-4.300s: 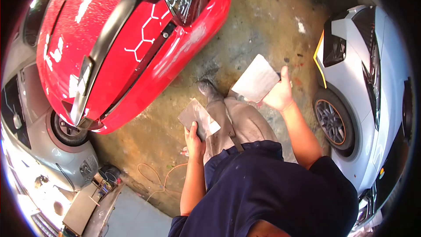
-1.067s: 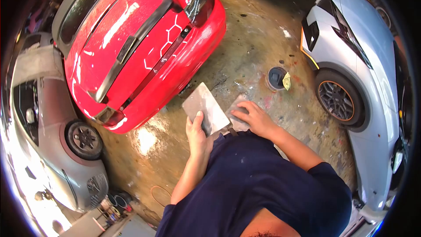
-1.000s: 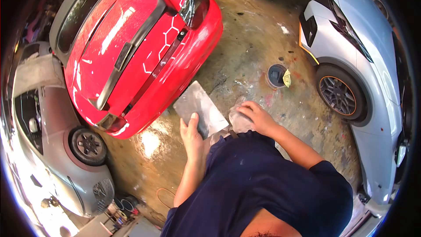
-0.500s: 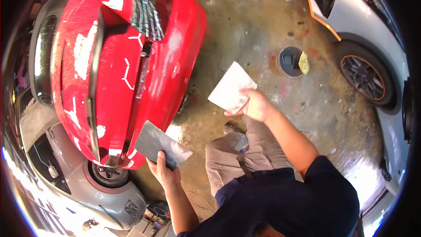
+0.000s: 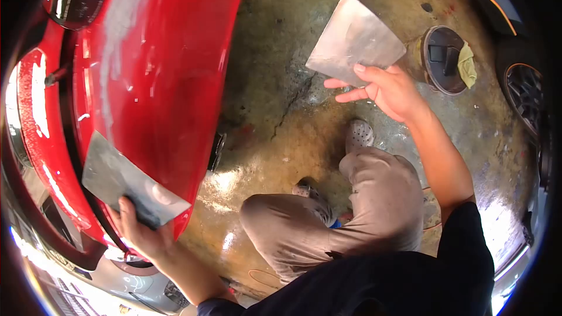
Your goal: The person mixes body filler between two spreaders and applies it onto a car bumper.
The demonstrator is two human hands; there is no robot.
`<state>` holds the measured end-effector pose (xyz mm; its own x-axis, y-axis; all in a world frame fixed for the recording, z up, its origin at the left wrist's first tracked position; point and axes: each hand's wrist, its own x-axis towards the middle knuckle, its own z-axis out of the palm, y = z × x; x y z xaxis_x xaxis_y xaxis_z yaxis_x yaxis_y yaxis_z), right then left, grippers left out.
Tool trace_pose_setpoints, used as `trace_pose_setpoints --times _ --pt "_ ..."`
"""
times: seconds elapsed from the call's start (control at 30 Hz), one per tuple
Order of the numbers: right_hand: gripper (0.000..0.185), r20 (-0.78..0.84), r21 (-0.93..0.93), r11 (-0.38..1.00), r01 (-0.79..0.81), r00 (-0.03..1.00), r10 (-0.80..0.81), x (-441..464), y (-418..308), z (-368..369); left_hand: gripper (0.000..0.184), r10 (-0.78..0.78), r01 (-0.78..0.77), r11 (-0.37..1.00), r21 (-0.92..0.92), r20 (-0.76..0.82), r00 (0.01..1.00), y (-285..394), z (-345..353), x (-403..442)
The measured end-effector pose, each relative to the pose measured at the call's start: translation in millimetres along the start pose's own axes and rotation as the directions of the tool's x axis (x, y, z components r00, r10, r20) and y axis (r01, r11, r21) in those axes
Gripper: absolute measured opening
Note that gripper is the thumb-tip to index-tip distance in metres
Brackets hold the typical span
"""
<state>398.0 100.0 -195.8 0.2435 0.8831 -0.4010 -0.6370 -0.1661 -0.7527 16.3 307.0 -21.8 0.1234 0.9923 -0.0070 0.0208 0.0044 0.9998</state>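
Note:
My left hand (image 5: 140, 231) holds a flat grey metal plate (image 5: 120, 178) by its lower edge, thumb on top; a small pale patch of paste lies near the plate's right corner. This plate is in front of the red car's bumper (image 5: 170, 82); whether they touch I cannot tell. Pale dull smears (image 5: 120, 29) run along the red paint. My right hand (image 5: 389, 90) grips a second, lighter plate (image 5: 354, 41) at its lower edge, thumb on top and some fingers spread beneath. That plate is over the floor, right of the bumper.
A round bucket (image 5: 442, 58) with dark items and a yellowish cloth (image 5: 467, 65) on its rim stands at the right. A white car with a dark wheel (image 5: 524, 96) is at the right edge. My bent knees (image 5: 374, 199) are below, near a thin hose (image 5: 263, 278).
The view has moved closer to the red car, and my legs are now bent lower. Both plates are farther apart, the left one now in front of the bumper. Both hands keep their hold.

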Motion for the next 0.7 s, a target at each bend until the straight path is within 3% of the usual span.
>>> trace_pose_setpoints --times 0.03,0.07,0.1,0.13,0.17,0.2,0.27,0.3,0.4,0.47,0.57,0.7 --pt "0.036 -0.015 -0.113 0.994 0.012 1.0 -0.013 3 16 -5 0.057 0.022 -0.021 0.999 0.049 -0.028 0.999 -6 -2 6" --pt "0.039 0.004 -0.339 0.94 0.031 1.0 -0.031 6 25 -12 0.055 0.048 -0.044 0.994 0.104 -0.038 0.998 -10 -4 14" --pt "0.042 0.088 -0.625 0.737 0.258 0.961 -0.262 10 30 -13 0.052 0.059 -0.056 0.989 0.135 -0.012 0.998 -11 -10 22" --pt "0.046 0.237 -0.811 0.404 0.424 0.869 -0.435 13 35 -12 0.049 0.089 -0.084 0.986 0.142 -0.026 0.996 -8 -7 25" --pt "0.051 0.422 -0.867 0.003 0.498 0.74 -0.524 15 44 -10 0.047 0.118 -0.111 0.982 0.153 -0.036 0.992 -6 -4 28" --pt "0.059 0.491 -0.86 -0.166 0.483 0.691 -0.531 15 52 -7 0.047 0.103 -0.105 0.983 0.153 0.016 0.995 -6 -7 30" --pt "0.056 0.642 -0.762 -0.328 0.559 0.581 -0.501 2 61 6 0.047 0.088 -0.107 0.982 0.158 0.123 0.988 -1 -10 34" --pt "0.055 0.716 -0.695 -0.421 0.582 0.509 -0.478 -4 58 18 0.047 0.029 -0.103 0.954 0.282 0.256 0.966 -2 -4 34" --pt "0.047 0.836 -0.485 -0.458 0.745 0.24 -0.494 -25 46 60 0.05 -0.026 -0.069 0.968 0.243 0.37 0.929 -15 38 4" --pt "0.043 0.865 -0.399 -0.493 0.773 0.138 -0.482 -39 38 82 0.05 -0.107 -0.028 0.962 0.27 0.471 0.876 -5 47 -9" --pt "0.041 0.882 -0.358 -0.534 0.766 0.09 -0.462 -54 23 105 0.052 -0.125 -0.016 0.967 0.255 0.527 0.84 11 61 -27" --pt "0.044 0.895 -0.372 -0.585 0.721 0.11 -0.433 -67 16 118 0.05 -0.167 0.05 0.976 0.214 0.573 0.803 17 62 -37"
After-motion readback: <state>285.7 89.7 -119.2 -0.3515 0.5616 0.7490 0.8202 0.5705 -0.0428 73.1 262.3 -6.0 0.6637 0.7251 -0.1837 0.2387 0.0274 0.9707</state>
